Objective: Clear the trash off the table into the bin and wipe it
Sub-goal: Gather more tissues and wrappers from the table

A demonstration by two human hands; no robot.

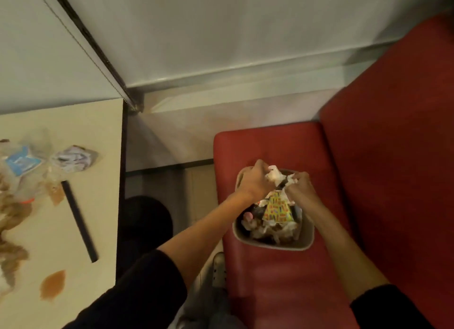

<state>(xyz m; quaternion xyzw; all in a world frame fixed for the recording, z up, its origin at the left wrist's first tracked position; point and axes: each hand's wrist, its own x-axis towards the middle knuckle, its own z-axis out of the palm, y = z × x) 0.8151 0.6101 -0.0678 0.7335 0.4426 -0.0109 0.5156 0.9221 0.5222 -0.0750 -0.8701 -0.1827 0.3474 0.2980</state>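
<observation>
Head view, hands: left hand and right hand close together over the far end of the bin, fingers curled.
Grip: both clenched round crumpled white paper; one wad or two pressed together, cannot tell.
Bin, place: on the red seat, to the right of the table, with a strip of floor between.
Bin, lie: mouth up, long axis running away from the person, near full by the look of it.
Inside the bin: yellow wrapper on top of pale scraps, its narrow end toward the hands.
Done, as a judgement: a good share of the trash already binned, this handful poised to drop in.
Left on the table: plastic bag with a blue label, crumpled wrapper just beside it, black stick nearer the person.
Stick, lie: flat on the tabletop, long axis slanting from far-left to near-right, roughly along the table's right edge, near end closest to that edge.
Spills: brown puddle near the front of the table, brown smears at the left border of the view.
Wiping: judged not yet begun; no cloth in sight.
Progress overall: partway through the clearing, the whole wipe ahead.
</observation>
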